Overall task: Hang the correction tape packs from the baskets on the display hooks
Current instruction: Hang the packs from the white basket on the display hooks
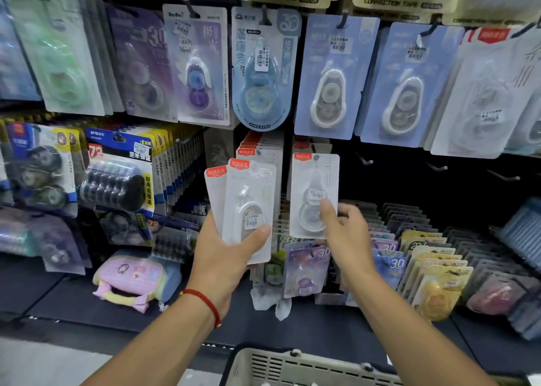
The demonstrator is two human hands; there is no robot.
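My left hand (225,256) grips a small stack of white correction tape packs (247,204) with red top labels, held upright in front of the display. My right hand (345,233) pinches a single white pack (314,186) by its lower edge, thumb on its front. That pack's hang hole sits at a hook with more red-labelled white packs (304,147) behind it. A row of the same packs (257,151) hangs on the hook to the left. A grey basket (292,368) is at the bottom centre, its contents hidden.
Blue, purple and green correction tape packs (328,75) hang on the upper row. Bare hooks (439,167) stick out on the dark panel at right. Black multi-packs (117,180) hang at left. Slanted trays of packs (424,262) and a pink pouch (131,277) lie on the lower shelf.
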